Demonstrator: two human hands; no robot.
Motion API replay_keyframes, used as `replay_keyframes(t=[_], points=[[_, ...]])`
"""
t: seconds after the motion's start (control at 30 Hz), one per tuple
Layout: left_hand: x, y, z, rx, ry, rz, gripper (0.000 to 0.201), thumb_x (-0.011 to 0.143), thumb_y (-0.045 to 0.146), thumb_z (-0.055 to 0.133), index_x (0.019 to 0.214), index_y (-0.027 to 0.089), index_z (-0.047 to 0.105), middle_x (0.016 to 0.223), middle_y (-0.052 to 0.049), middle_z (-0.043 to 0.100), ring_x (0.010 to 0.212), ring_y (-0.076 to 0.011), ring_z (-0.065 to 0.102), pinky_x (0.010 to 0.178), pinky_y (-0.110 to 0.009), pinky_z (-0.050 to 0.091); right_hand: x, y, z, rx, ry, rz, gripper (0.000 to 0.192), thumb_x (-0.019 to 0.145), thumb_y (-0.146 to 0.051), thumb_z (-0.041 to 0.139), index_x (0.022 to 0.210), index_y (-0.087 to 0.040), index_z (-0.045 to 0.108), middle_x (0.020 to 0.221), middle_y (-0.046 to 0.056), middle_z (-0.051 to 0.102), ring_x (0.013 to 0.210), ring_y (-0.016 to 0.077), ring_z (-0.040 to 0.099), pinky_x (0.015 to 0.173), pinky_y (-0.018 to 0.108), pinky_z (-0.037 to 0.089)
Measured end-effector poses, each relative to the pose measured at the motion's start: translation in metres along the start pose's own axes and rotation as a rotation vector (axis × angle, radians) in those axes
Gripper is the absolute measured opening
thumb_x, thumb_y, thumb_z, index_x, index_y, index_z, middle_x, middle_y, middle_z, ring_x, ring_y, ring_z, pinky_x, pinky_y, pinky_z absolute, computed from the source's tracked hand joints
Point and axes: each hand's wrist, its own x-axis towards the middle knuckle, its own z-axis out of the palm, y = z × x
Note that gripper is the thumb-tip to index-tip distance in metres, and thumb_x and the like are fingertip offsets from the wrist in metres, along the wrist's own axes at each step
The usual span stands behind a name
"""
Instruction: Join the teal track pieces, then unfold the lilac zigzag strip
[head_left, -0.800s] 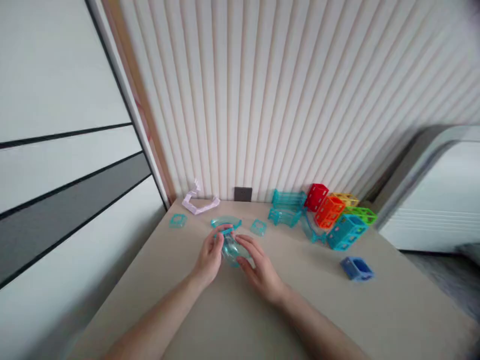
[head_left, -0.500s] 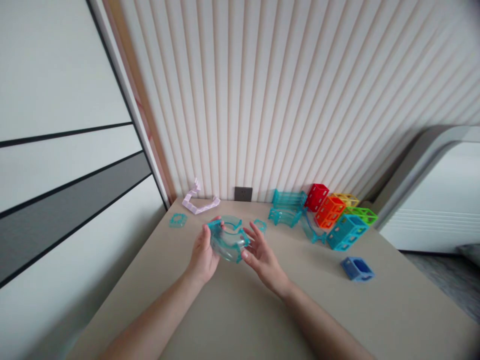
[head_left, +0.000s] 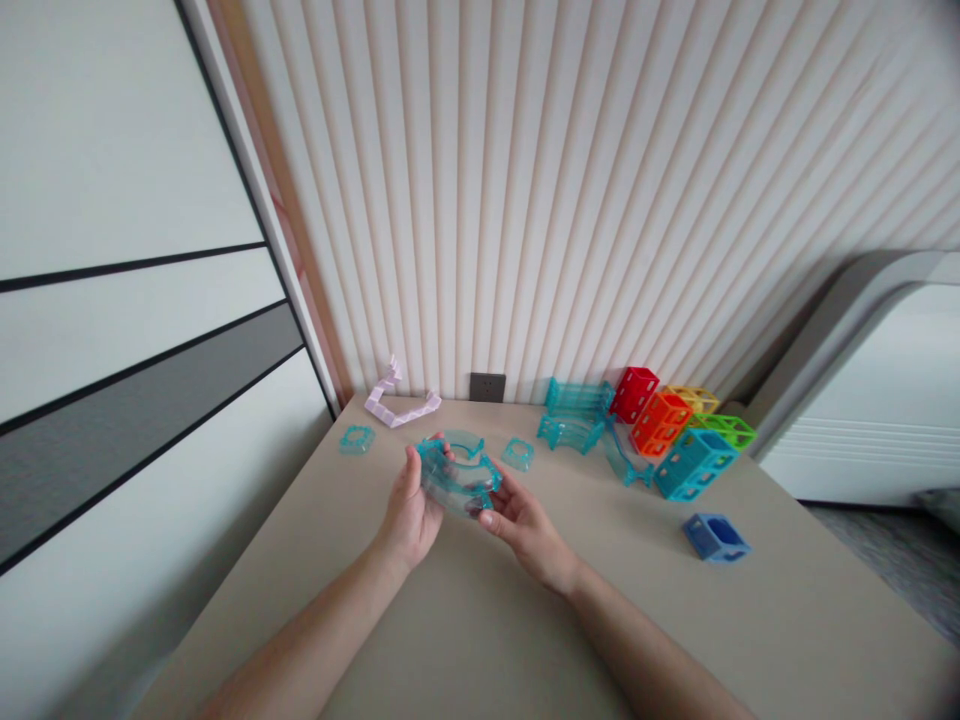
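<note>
A curved piece of clear teal plastic track [head_left: 459, 482] is held above the table between my hands. My left hand [head_left: 411, 510] grips its left end, thumb on the near side and fingers behind. At the right end, my right hand [head_left: 523, 522] closes on it with the thumb in front and the fingers partly hidden behind. Just beyond the held piece, another curved teal piece [head_left: 463, 441] shows, partly covered by it. A flat square teal piece [head_left: 518, 454] lies beyond my right hand, and a similar square piece [head_left: 356, 439] lies to the far left.
A pale purple zigzag piece [head_left: 401, 412] lies near the wall. Teal track pieces [head_left: 574, 415] sit at the back right, beside red [head_left: 634, 394], orange [head_left: 661, 423] and teal [head_left: 695, 465] blocks. A blue block [head_left: 716, 538] lies nearer on the right. A dark socket [head_left: 487, 388] is on the wall.
My right hand's fingers have closed onto the right end of the curved track, having been spread beside it. The square piece behind that hand is now more visible.
</note>
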Motion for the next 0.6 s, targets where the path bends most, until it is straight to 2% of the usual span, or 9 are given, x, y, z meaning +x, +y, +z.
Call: replay_keyframes(t=[0.07, 0.2, 0.33, 0.47, 0.6], points=[[0.000, 0.001, 0.000, -0.001, -0.012, -0.010, 0.051, 0.072, 0.053, 0.084, 0.103, 0.015, 0.074, 0.088, -0.005, 0.076, 0.081, -0.0159, 0.071, 0.083, -0.029, 0.058, -0.001, 0.001, -0.002, -0.001, 0.014, 0.005, 0.081, 0.077, -0.047, 0.085, 0.147, -0.034, 0.046, 0.139, 0.008, 0.061, 0.123, 0.0249, 0.062, 0.111, 0.048, 0.043], [0.001, 0.003, 0.001, 0.013, -0.019, -0.038, 0.046, 0.077, 0.052, 0.081, 0.101, 0.014, 0.074, 0.082, -0.004, 0.075, 0.076, -0.0156, 0.071, 0.080, -0.029, 0.059, -0.002, -0.001, -0.002, -0.021, 0.004, -0.024, 0.065, 0.080, -0.047, 0.083, 0.137, -0.031, 0.057, 0.132, 0.007, 0.066, 0.119, 0.0236, 0.063, 0.113, 0.046, 0.041], [0.001, 0.006, 0.002, 0.038, -0.002, -0.067, 0.037, 0.084, 0.047, 0.076, 0.100, 0.013, 0.073, 0.086, -0.005, 0.077, 0.075, -0.0157, 0.072, 0.076, -0.029, 0.061, -0.002, -0.003, -0.002, -0.058, 0.027, -0.032, 0.055, 0.080, -0.047, 0.082, 0.128, -0.029, 0.063, 0.125, 0.006, 0.069, 0.113, 0.0230, 0.065, 0.108, 0.044, 0.045], [0.002, 0.007, 0.003, 0.054, 0.004, -0.078, 0.032, 0.088, 0.042, 0.073, 0.098, 0.012, 0.072, 0.094, -0.009, 0.078, 0.077, -0.0174, 0.074, 0.076, -0.030, 0.061, -0.003, -0.008, -0.003, -0.059, 0.017, -0.034, 0.054, 0.080, -0.049, 0.082, 0.127, -0.028, 0.064, 0.119, 0.006, 0.071, 0.108, 0.0227, 0.067, 0.107, 0.044, 0.045], [0.002, 0.007, 0.003, 0.039, -0.018, -0.079, 0.029, 0.088, 0.039, 0.074, 0.099, 0.012, 0.071, 0.094, -0.010, 0.079, 0.083, -0.0183, 0.075, 0.085, -0.031, 0.060, -0.003, -0.011, -0.004, -0.074, 0.014, -0.032, 0.057, 0.082, -0.053, 0.079, 0.131, -0.028, 0.063, 0.119, 0.007, 0.072, 0.105, 0.0232, 0.068, 0.103, 0.045, 0.049]])
